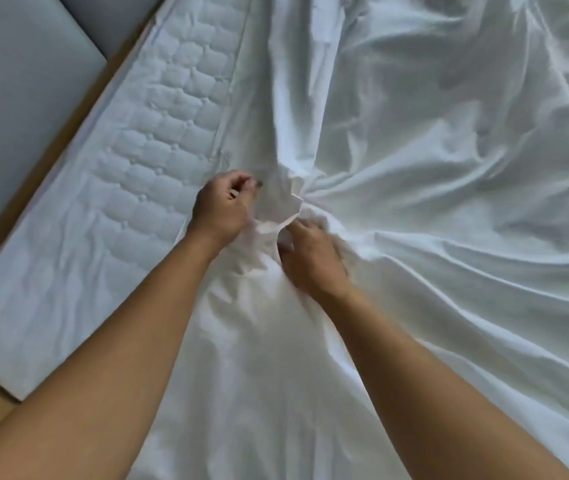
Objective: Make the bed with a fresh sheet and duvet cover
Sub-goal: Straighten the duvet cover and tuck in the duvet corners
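A white sheet (432, 150) lies crumpled over most of the bed, its folds running toward a bunched knot of cloth near the middle. My left hand (222, 206) pinches a piece of that bunched cloth with curled fingers. My right hand (310, 258) grips the cloth just below and to the right of it, knuckles up. Left of the sheet's edge the quilted white mattress (158, 133) lies bare in a long strip.
A wooden bed frame edge (51, 161) runs diagonally along the mattress's left side. Beyond it is a grey padded surface (16, 81). The mattress corner (16, 393) sits at the lower left.
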